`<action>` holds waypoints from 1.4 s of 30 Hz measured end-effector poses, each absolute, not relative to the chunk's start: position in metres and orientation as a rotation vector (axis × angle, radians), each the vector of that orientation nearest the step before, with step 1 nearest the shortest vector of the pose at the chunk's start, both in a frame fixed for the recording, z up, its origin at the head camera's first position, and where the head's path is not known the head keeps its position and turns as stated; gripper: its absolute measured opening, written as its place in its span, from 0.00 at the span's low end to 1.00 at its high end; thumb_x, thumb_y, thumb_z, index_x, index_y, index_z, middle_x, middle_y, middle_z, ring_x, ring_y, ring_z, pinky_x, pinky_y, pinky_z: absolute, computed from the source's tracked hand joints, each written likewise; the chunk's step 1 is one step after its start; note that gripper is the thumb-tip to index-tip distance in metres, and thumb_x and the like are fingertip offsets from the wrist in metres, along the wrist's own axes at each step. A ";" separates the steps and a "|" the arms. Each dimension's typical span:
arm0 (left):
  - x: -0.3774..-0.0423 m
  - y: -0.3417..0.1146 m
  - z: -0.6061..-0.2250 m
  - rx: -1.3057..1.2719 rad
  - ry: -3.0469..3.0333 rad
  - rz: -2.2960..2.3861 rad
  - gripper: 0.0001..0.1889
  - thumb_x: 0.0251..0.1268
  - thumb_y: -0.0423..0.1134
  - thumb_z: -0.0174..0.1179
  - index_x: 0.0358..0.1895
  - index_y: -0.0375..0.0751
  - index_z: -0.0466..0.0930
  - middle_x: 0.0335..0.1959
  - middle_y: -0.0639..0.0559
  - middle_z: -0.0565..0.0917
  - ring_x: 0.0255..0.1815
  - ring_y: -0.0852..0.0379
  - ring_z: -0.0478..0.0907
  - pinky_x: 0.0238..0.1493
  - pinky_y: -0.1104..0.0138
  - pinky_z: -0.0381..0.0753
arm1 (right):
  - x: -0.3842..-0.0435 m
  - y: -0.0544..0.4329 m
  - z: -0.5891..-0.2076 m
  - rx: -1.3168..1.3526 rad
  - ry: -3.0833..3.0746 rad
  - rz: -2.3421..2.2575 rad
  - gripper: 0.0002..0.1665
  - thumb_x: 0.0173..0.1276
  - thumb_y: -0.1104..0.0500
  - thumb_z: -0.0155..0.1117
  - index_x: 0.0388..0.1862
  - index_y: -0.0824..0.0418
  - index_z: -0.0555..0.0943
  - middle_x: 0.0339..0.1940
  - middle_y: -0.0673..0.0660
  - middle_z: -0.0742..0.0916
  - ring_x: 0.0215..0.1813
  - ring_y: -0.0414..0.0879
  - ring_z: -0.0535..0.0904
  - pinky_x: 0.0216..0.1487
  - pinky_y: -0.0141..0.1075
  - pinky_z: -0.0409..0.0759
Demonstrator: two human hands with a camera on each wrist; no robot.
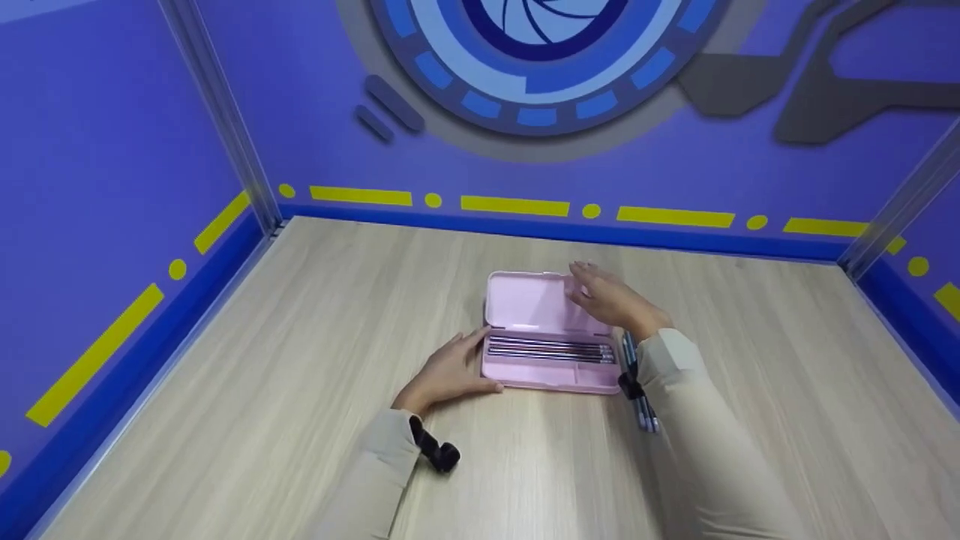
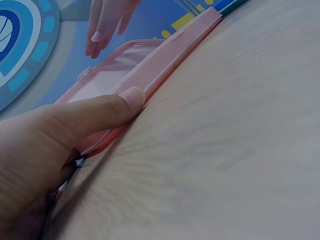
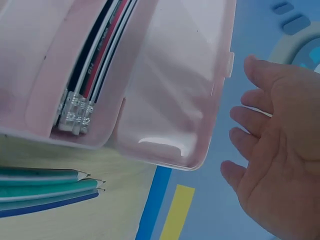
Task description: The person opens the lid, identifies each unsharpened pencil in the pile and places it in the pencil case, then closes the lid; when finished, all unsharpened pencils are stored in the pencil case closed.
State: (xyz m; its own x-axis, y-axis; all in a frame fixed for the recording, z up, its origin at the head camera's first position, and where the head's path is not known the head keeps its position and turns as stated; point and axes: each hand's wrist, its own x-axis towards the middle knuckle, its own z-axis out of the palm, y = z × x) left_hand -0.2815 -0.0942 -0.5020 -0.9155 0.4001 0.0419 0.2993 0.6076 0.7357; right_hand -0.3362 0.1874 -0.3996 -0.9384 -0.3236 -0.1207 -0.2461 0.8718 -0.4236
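Note:
A pink pencil case (image 1: 529,373) lies with its lid (image 1: 525,301) raised at the back. Several striped pencils (image 1: 547,349) with metal ferrules lie side by side in its rear compartment; the front compartment holds nothing visible. My left hand (image 1: 448,373) grips the case's left end, its thumb (image 2: 134,97) against the front wall and the other fingers around the far side. Beyond the lid's right part, my right hand (image 1: 611,300) is held up with slightly bent fingers; in the right wrist view a gap shows between its fingertips (image 3: 239,116) and the lid.
Several green and blue pencils (image 3: 50,187) lie on the wooden table (image 1: 337,315) just right of the case, partly under the right wrist in the head view. Dark straps (image 1: 439,454) hang at the wrists. Blue panels (image 1: 525,176) with yellow marks wall the table's back and sides.

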 end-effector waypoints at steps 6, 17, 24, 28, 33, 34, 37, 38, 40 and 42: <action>-0.281 -0.094 -0.506 0.571 2.698 1.191 0.54 0.40 0.58 0.74 0.75 0.56 0.57 0.73 0.42 0.64 0.75 0.34 0.53 0.73 0.43 0.55 | -0.334 0.185 -0.404 -0.456 2.836 -0.590 0.37 0.77 0.49 0.45 0.78 0.62 0.50 0.79 0.63 0.55 0.80 0.59 0.42 0.78 0.55 0.40; -0.280 -0.095 -0.503 0.590 2.713 1.188 0.54 0.40 0.58 0.74 0.75 0.52 0.57 0.72 0.42 0.65 0.74 0.33 0.54 0.73 0.43 0.55 | -0.329 0.179 -0.401 -0.458 2.882 -0.577 0.36 0.76 0.49 0.50 0.77 0.60 0.55 0.77 0.62 0.61 0.79 0.60 0.50 0.77 0.55 0.46; -0.282 -0.095 -0.502 0.610 2.726 1.174 0.54 0.41 0.58 0.74 0.75 0.50 0.57 0.71 0.41 0.66 0.74 0.34 0.56 0.73 0.45 0.57 | -0.317 0.182 -0.401 -0.573 2.990 -0.532 0.34 0.75 0.50 0.51 0.74 0.64 0.60 0.74 0.64 0.66 0.76 0.61 0.56 0.77 0.55 0.50; -0.283 -0.094 -0.503 0.617 2.726 1.171 0.54 0.41 0.57 0.75 0.75 0.49 0.57 0.72 0.44 0.67 0.74 0.34 0.55 0.74 0.46 0.55 | -0.310 0.186 -0.403 -0.676 3.060 -0.493 0.33 0.75 0.52 0.52 0.73 0.66 0.62 0.72 0.66 0.69 0.74 0.61 0.61 0.76 0.55 0.54; -0.284 -0.093 -0.502 0.609 2.730 1.167 0.55 0.41 0.57 0.75 0.75 0.51 0.56 0.73 0.45 0.65 0.74 0.33 0.55 0.74 0.45 0.55 | -0.301 0.190 -0.401 -0.777 3.121 -0.472 0.31 0.74 0.52 0.54 0.71 0.66 0.66 0.70 0.66 0.72 0.72 0.61 0.65 0.74 0.55 0.57; -0.284 -0.093 -0.502 0.606 2.732 1.161 0.55 0.41 0.58 0.75 0.76 0.52 0.55 0.73 0.45 0.64 0.74 0.33 0.54 0.74 0.45 0.55 | -0.299 0.191 -0.400 -0.796 3.130 -0.469 0.31 0.74 0.52 0.54 0.70 0.66 0.66 0.70 0.66 0.72 0.72 0.61 0.65 0.74 0.55 0.58; -0.283 -0.093 -0.502 0.591 2.730 1.160 0.56 0.40 0.58 0.75 0.76 0.51 0.54 0.74 0.46 0.63 0.74 0.33 0.53 0.74 0.45 0.54 | -0.293 0.193 -0.399 -0.860 3.152 -0.470 0.30 0.74 0.53 0.55 0.69 0.66 0.68 0.68 0.67 0.74 0.70 0.62 0.68 0.72 0.55 0.63; -0.282 -0.093 -0.502 0.589 2.727 1.163 0.57 0.40 0.58 0.75 0.76 0.51 0.53 0.74 0.45 0.62 0.74 0.33 0.53 0.74 0.45 0.53 | -0.291 0.193 -0.399 -0.877 3.159 -0.470 0.29 0.73 0.53 0.55 0.68 0.66 0.69 0.67 0.67 0.75 0.69 0.62 0.69 0.71 0.55 0.64; -0.282 -0.093 -0.501 0.582 2.722 1.166 0.57 0.39 0.58 0.75 0.76 0.51 0.53 0.74 0.44 0.62 0.75 0.33 0.52 0.74 0.44 0.53 | -0.287 0.193 -0.398 -0.905 3.169 -0.469 0.28 0.73 0.53 0.56 0.67 0.66 0.70 0.66 0.66 0.76 0.68 0.62 0.70 0.69 0.54 0.67; -0.281 -0.093 -0.501 0.581 2.717 1.176 0.57 0.39 0.57 0.75 0.76 0.51 0.53 0.73 0.42 0.63 0.75 0.33 0.52 0.74 0.44 0.52 | -0.282 0.194 -0.398 -0.931 3.175 -0.471 0.27 0.73 0.53 0.56 0.67 0.65 0.71 0.64 0.66 0.77 0.66 0.61 0.72 0.67 0.53 0.70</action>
